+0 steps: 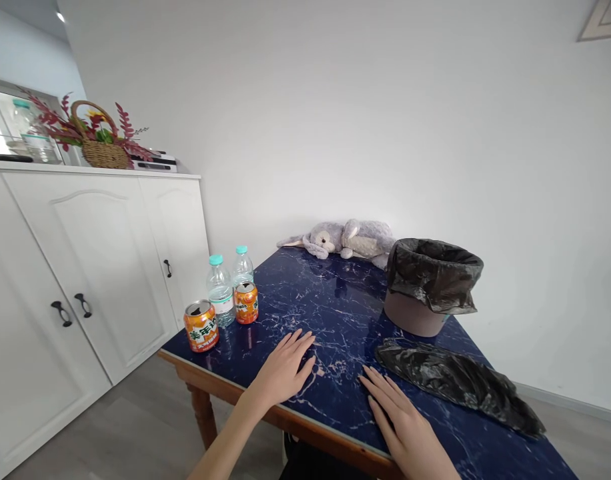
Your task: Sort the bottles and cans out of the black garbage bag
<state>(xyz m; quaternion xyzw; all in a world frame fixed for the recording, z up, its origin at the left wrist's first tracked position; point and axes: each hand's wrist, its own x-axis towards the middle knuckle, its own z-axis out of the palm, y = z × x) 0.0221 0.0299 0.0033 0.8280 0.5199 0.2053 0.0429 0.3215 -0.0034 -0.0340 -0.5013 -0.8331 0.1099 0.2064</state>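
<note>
A dark blue marbled table (335, 313) with a wooden edge is standing against a white wall, and a white cabinet (85, 267) with dark handles is running along the left of the room, carrying a wicker basket (104, 152) of red and green foliage on its top. Grey flooring is showing below. At the table's far edge a grey plush toy (345, 240) is lying on its side, and near the right edge a bin (428, 287) lined with a black bag is standing upright. Two orange cans (201, 325) and two clear water bottles (220, 290) with teal caps are clustering at the left corner. A loose black plastic bag (460, 380) is lying crumpled flat on the table, just beside the right hand (405, 423), off its fingertips and slightly to the right, not touching as far as the view shows. The left hand (285, 367) is lying palm down nearer the cans, well apart from the bag. Both hands are resting flat on the tabletop with fingers spread and extended, gripping nothing, forearms reaching in from the near edge.
</note>
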